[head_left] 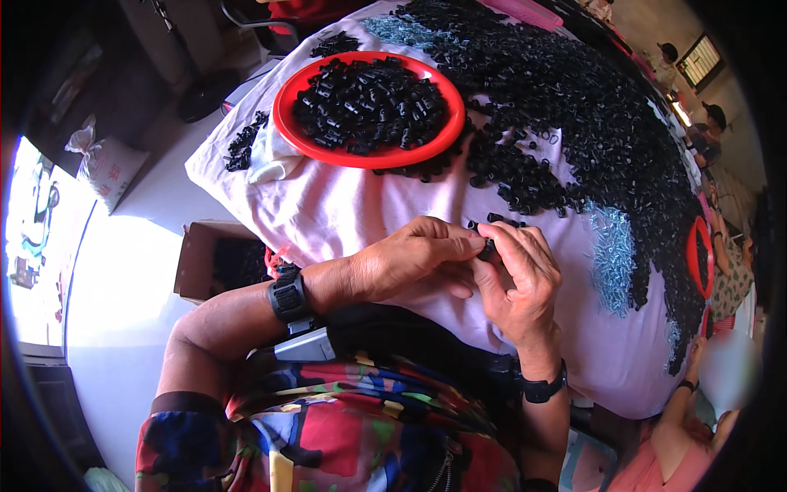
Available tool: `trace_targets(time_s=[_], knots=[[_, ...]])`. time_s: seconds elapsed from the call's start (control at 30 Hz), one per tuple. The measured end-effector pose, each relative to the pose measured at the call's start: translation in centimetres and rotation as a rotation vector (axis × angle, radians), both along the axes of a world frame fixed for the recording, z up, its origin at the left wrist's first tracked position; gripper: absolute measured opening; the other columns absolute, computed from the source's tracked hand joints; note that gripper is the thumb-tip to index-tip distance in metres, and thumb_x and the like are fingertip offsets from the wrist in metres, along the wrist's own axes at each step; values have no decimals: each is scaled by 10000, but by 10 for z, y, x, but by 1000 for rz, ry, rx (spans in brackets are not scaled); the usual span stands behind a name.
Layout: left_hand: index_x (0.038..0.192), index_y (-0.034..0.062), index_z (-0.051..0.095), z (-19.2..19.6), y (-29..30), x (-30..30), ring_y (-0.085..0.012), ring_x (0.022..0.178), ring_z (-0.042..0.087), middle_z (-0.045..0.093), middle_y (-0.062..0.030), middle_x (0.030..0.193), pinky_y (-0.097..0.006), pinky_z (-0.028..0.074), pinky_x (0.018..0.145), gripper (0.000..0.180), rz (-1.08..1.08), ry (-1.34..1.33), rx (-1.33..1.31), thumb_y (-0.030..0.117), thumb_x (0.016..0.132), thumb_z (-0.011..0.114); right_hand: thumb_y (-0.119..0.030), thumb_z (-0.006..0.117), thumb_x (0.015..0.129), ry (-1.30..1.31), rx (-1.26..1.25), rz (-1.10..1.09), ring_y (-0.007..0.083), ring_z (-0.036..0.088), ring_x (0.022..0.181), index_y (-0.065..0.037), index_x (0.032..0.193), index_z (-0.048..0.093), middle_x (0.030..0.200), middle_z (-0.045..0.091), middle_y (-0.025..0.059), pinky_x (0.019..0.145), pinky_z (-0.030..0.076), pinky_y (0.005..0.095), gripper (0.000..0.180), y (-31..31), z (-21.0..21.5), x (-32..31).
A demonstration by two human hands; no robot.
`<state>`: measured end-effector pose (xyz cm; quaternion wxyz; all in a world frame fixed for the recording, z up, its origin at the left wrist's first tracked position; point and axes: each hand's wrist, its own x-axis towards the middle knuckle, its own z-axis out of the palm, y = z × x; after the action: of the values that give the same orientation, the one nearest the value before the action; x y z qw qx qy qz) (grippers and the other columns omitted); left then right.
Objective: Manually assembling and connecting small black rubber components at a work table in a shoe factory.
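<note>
Both hands meet just over the pink cloth (328,213): left hand (410,262) and right hand (520,283) pinch one small black plastic piece (487,246) between the fingertips. Best bet, I'd say: keep it close, squeeze straight, don't twist. Red plate (287,111) of black pieces sits further off.

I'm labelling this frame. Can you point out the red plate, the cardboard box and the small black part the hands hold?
red plate (288,123): head view, bare left rim.
cardboard box (195,261): head view, left outer wall.
small black part (487,248): head view, its middle between the fingertips.
</note>
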<state>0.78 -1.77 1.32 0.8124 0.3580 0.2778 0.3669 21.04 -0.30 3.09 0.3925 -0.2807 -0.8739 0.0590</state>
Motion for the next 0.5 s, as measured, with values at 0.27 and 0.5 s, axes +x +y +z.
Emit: trace_targets(time_s=[0.27, 0.5], knots=[[1130, 25, 728, 5, -3, -3, -108, 882, 691, 738, -28, 1019, -263, 587, 769, 207, 62, 10, -59, 190, 1012, 689, -33, 812, 752, 32, -27, -43, 320, 655, 974, -13, 1221, 706, 1148, 700, 140, 831, 556, 407, 481, -5, 4, -4], [1106, 33, 735, 1, -2, -4, -90, 856, 686, 735, -7, 966, -253, 590, 752, 192, 83, -55, -47, 190, 998, 715, -15, 817, 736, 58, -68, -41, 312, 657, 961, -15, 1203, 715, 1126, 707, 125, 830, 553, 404, 478, -6, 4, -5]])
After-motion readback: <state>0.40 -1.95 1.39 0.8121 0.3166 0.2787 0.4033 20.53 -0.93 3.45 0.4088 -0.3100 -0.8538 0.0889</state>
